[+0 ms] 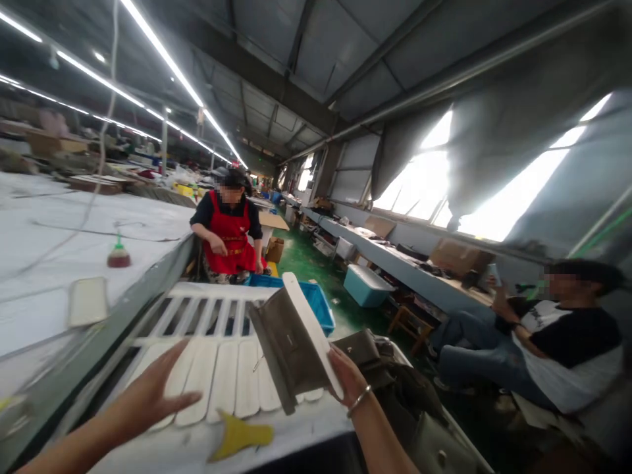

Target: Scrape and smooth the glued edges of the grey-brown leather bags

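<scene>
At eight o'clock the left hand (155,392), thumb and fingers spread, hangs empty near a row of white pads (221,382) at seven. A yellow piece (241,437) lies beside them. At six, a grey-brown piece (290,342) with a white panel (315,332) tilts, the right hand (349,380) closed on the panel's lower end. Similar pieces (395,388) heap at five.
</scene>
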`<state>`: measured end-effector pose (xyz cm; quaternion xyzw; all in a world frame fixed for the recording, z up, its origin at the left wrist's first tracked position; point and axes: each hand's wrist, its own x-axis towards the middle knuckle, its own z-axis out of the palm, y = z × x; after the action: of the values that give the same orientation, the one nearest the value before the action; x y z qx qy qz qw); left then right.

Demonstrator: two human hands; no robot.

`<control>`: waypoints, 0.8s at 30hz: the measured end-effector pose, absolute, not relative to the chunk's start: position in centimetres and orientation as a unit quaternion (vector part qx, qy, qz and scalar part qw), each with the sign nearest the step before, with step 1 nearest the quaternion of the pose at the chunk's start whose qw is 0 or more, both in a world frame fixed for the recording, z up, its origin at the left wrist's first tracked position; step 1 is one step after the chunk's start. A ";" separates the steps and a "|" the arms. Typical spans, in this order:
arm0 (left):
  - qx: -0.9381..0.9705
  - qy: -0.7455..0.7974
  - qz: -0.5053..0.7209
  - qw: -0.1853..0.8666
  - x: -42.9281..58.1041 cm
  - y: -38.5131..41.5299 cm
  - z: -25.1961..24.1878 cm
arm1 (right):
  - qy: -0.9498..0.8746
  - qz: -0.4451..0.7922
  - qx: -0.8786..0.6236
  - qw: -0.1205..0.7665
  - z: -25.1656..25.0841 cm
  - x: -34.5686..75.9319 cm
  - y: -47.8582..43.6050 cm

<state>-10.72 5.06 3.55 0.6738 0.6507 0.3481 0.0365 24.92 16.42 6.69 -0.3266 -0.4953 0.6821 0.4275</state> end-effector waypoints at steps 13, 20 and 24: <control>0.635 0.719 0.251 0.130 -7.4 -9.7 8.6 | -0.875 0.372 -0.277 0.140 7.9 20.7 1.0; 0.647 0.710 0.277 -0.021 -7.3 -12.6 5.9 | -0.929 0.133 -0.286 0.195 5.3 17.6 -2.3; 0.713 0.615 0.324 -0.093 -7.9 -13.7 5.1 | -0.931 0.071 -0.279 0.223 4.2 17.2 -2.3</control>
<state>-7.94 -13.71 5.09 0.7131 0.6146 0.3241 -0.0928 17.22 -2.32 4.24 -0.2794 -0.9312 0.0708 0.2232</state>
